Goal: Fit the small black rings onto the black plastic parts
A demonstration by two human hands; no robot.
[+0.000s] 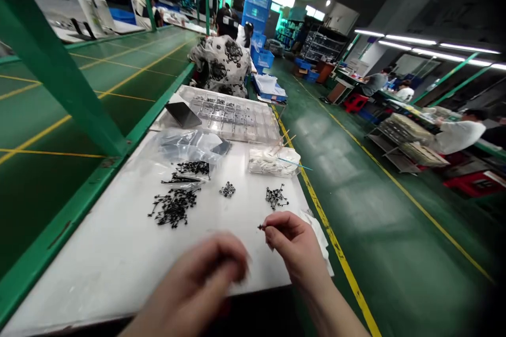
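Between the thumb and forefinger of my right hand (pixel 290 239) is a small dark part (pixel 261 227), its tip poking out to the left. My left hand (pixel 209 274) hangs over the near part of the white tabletop (pixel 130 253), smeared by motion; whether it holds anything is hidden. Just beyond my right hand lies a small cluster of black parts (pixel 275 197) with thin stems. A little pile of small round metallic pieces (pixel 227 189) sits mid-table. Larger heaps of black stemmed parts (pixel 176 208) spread to the left, some on a clear plastic bag (pixel 185 147).
A clear compartment tray (pixel 261 121) stands at the back with a dark flat panel (pixel 183 115) on its left. A box of white material (pixel 274 163) with thin sticks is at the right. A green post (pixel 63 73) rises at left. A person in a patterned top (pixel 223 66) sits ahead.
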